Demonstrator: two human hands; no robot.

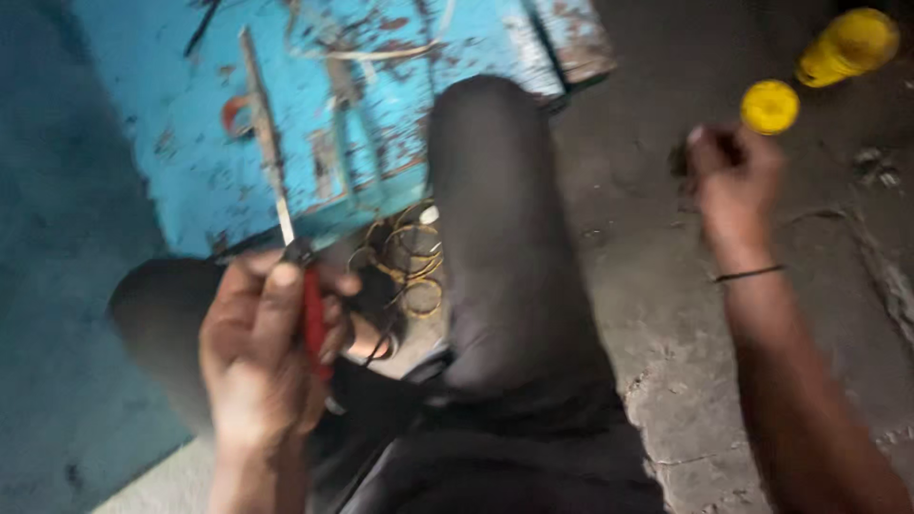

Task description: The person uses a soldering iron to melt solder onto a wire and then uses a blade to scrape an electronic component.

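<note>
My left hand (262, 338) is closed around the red handle of a screwdriver (276, 181), whose long metal shaft points up across a worn blue metal box (190, 124). My right hand (733, 176) is out to the right over the grey floor, fingers closed on a small dark object that is too blurred to identify. My knee in dark trousers (500, 238) rises between the two hands.
Several thin brass-coloured rings (409, 252) lie on the floor beside my knee, below the box. A yellow round cap (769, 106) and a yellow bottle (849, 45) lie at the top right. The concrete floor (666, 314) is cracked.
</note>
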